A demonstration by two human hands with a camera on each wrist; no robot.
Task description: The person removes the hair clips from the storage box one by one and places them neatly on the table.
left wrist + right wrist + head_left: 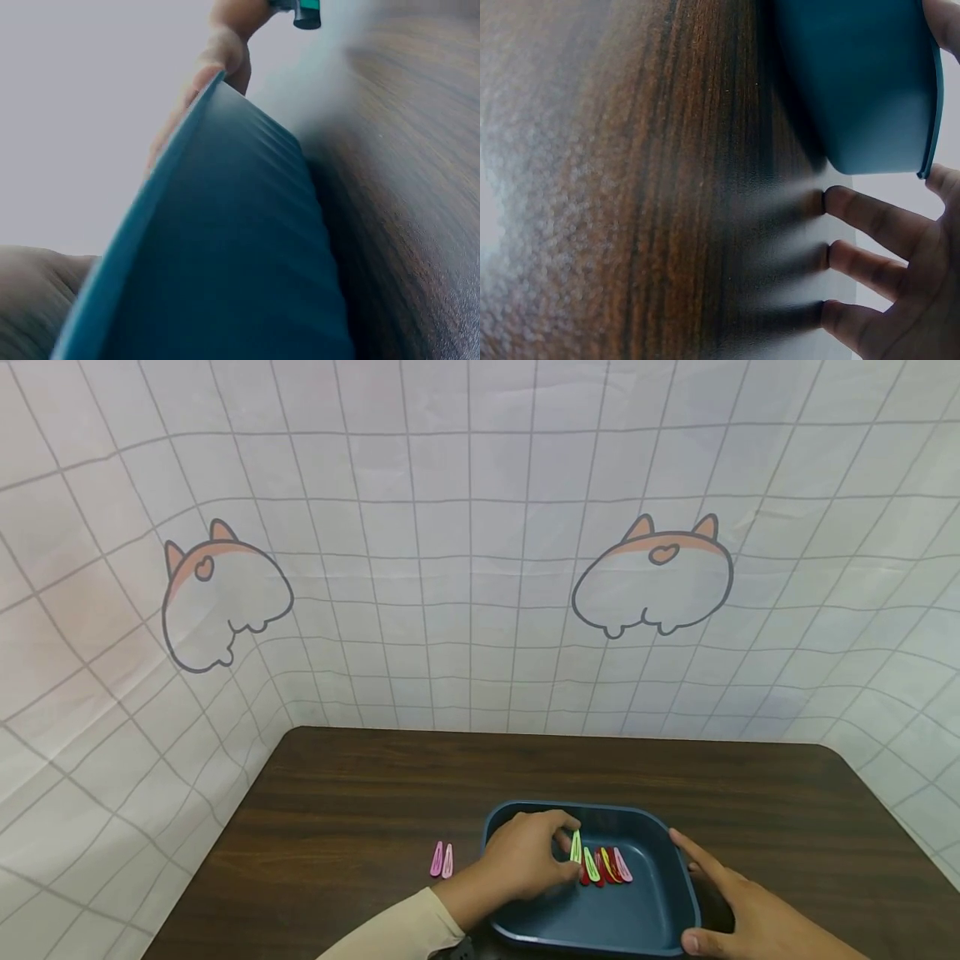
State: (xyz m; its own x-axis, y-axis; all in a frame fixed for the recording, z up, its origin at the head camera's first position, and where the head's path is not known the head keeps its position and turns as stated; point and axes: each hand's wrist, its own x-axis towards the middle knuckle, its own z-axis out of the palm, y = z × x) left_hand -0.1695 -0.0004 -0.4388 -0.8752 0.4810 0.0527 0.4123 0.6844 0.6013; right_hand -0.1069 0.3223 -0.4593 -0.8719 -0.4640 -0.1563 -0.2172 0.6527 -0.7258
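In the head view my left hand (525, 853) reaches over the left part of a dark blue tray (637, 927). Its thumb and fingertips pinch a light green hair clip (576, 847). Just right of that clip lies a row of several hair clips, among them another green one (591, 864), a yellow one (606, 865) and a pink one (622, 865). My right hand (750, 906) is at the tray's right side, thumb and index finger touching the rim. In the right wrist view its other fingers (870, 270) are spread, tips down by the table.
Two pink hair clips (442, 860) lie on the dark wooden table (360, 802), left of the tray. A white gridded cloth (450, 568) with cartoon prints hangs behind and on both sides of the table. The tray's outer wall (225, 225) fills much of the left wrist view.
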